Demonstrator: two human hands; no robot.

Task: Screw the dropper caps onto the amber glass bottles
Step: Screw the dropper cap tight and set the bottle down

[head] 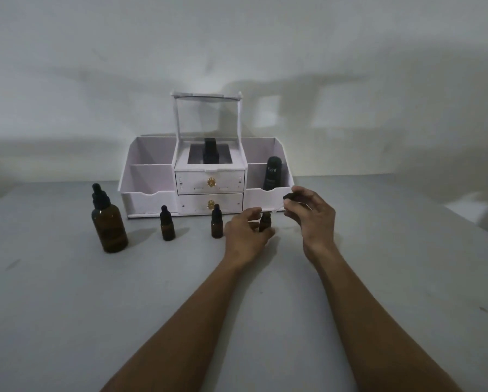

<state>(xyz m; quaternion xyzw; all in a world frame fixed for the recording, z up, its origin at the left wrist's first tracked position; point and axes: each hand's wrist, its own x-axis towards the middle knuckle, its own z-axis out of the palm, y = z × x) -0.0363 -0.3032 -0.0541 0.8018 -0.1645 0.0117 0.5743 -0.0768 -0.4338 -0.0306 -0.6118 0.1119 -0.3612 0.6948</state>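
Left hand [247, 232] around bottle [264, 222], cap [288, 197] in raised right hand [312, 213].

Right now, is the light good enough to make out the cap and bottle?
Head view: dim, grey, soft shadows on the wall; the small black dropper cap in the right hand is a dark blob; the small amber glass bottle in the left hand is partly hidden by that hand.

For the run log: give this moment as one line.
left hand: holds small amber bottle | right hand: pinches dropper cap | cap: not yet on
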